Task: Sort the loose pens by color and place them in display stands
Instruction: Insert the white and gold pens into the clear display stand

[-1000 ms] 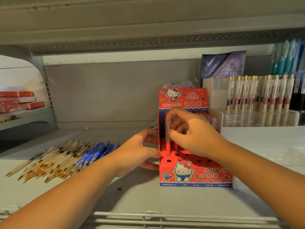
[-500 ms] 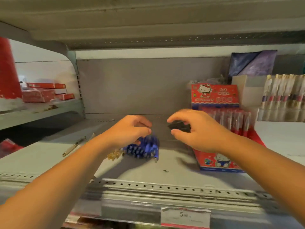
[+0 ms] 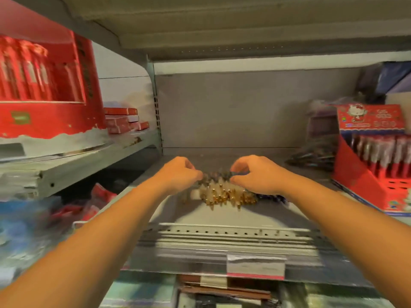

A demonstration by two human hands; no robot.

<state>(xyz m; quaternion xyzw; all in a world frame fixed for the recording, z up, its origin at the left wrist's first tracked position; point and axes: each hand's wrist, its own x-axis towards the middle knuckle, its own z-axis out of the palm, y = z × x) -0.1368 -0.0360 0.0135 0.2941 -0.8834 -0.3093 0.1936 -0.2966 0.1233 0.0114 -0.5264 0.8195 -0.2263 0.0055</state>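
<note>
A heap of loose pens (image 3: 222, 194) with gold tips lies on the grey shelf (image 3: 222, 221), tips pointing toward me. A few blue pens (image 3: 270, 198) show at its right side. My left hand (image 3: 180, 172) and my right hand (image 3: 255, 172) sit on either side of the heap's far end, fingers curled onto the dark pen ends. The frame is blurred, so the grip is not sharp. A red Hello Kitty display stand (image 3: 355, 183) with several pens upright in it stands at the right.
A dark pile of pens (image 3: 311, 156) lies at the back right beside the stand. To the left, another shelf carries a large red box (image 3: 51, 90) and small red boxes (image 3: 122, 121). A price label (image 3: 255, 267) hangs on the shelf's front rail.
The view has swung left, away from the red stand. Both hands have moved from the stand and the blue pens to the far end of the gold-tipped heap.
</note>
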